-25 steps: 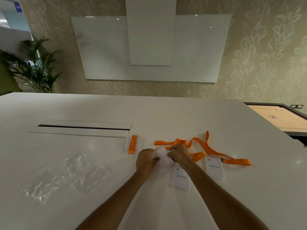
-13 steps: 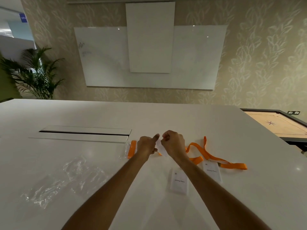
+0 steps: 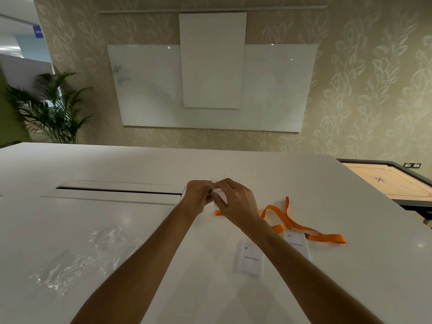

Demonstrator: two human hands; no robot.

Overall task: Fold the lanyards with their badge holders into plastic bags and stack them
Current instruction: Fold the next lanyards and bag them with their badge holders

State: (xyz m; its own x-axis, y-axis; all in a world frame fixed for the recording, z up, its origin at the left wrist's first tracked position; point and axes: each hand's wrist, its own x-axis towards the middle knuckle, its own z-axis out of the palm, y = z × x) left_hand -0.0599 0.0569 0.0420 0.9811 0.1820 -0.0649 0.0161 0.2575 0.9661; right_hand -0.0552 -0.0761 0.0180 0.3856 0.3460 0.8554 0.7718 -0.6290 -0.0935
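— Lanyards (image 3: 294,224) first: where do they lie?
— Orange ones trail in loops on the white table (image 3: 350,288), toward its right edge, just right of the right wrist. One end runs under the right hand (image 3: 236,202).
— And the badge holders?
— Two lie flat nearer the person. One badge holder (image 3: 249,261) sits between the forearms; the other (image 3: 297,244) lies just right of the right forearm, touching the orange strap.
— What are the hands doing?
— The left hand (image 3: 198,195) and the right meet above the table, fingers curled, pinching a small pale piece (image 3: 219,195) between them. Whether it is a bag or a holder I cannot tell.
— Any bags?
— Crumpled clear plastic bags (image 3: 79,258) lie toward the table's left edge, well apart from the hands. A long slot (image 3: 117,190) lies in the tabletop beyond them.
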